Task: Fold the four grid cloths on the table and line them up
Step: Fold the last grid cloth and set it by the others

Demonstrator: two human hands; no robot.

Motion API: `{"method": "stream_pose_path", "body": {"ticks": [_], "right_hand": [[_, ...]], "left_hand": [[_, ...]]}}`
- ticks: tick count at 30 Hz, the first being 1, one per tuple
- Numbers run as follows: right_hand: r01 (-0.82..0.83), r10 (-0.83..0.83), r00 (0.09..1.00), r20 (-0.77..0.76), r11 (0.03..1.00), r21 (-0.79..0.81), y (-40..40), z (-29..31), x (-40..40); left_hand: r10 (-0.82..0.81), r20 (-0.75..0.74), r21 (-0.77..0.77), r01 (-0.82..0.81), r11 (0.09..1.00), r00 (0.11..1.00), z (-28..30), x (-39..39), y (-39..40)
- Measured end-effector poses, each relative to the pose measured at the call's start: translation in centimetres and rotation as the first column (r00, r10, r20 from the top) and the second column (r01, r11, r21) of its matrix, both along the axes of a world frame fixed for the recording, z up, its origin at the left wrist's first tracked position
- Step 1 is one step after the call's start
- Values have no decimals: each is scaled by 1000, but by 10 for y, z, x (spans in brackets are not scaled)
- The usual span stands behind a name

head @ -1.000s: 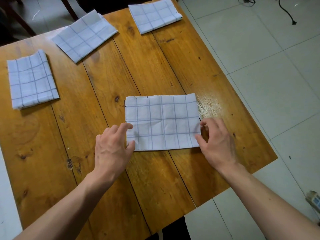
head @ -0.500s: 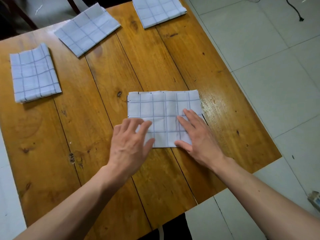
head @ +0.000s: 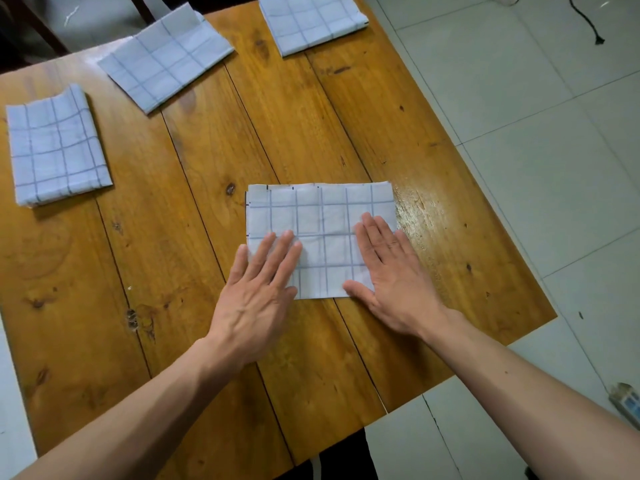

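Observation:
A folded white grid cloth (head: 322, 220) lies flat near the front right of the wooden table (head: 194, 209). My left hand (head: 258, 296) rests flat on its near left corner, fingers straight. My right hand (head: 391, 275) presses flat on its near right part, fingers straight and spread a little. Three more folded grid cloths lie further off: one at the left edge (head: 55, 143), one turned at an angle at the back (head: 166, 57), one at the back right (head: 311, 22), partly cut off by the frame.
The table's right edge and front right corner (head: 550, 317) lie close to my right hand, with grey tiled floor (head: 554, 168) beyond. A dark cable (head: 588, 19) lies on the floor at top right. A small box (head: 627, 403) sits on the floor at the lower right.
Both hands moved from the cloth's side edges onto its top and flattened out. My right hand then slid outward toward the cloth's right edge.

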State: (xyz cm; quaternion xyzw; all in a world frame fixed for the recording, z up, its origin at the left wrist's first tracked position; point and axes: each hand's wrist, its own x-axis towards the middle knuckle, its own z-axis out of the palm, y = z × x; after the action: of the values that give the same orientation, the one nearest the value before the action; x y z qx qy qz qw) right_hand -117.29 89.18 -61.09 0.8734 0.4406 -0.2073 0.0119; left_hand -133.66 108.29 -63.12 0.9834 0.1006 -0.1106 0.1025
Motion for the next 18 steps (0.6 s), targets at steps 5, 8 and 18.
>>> {"method": "stream_pose_path", "body": {"ticks": [5, 8, 18], "right_hand": [[36, -37, 999, -12, 998, -52, 2, 2, 15], [36, -41, 998, -50, 995, -88, 7, 7, 27], [-152, 120, 977, -174, 971, -186, 14, 26, 74]], "left_hand": [[79, -25, 0, -79, 997, 997, 2, -17, 20], [86, -51, 6, -86, 996, 995, 3, -23, 25], [116, -147, -43, -124, 991, 982, 27, -12, 28]]}}
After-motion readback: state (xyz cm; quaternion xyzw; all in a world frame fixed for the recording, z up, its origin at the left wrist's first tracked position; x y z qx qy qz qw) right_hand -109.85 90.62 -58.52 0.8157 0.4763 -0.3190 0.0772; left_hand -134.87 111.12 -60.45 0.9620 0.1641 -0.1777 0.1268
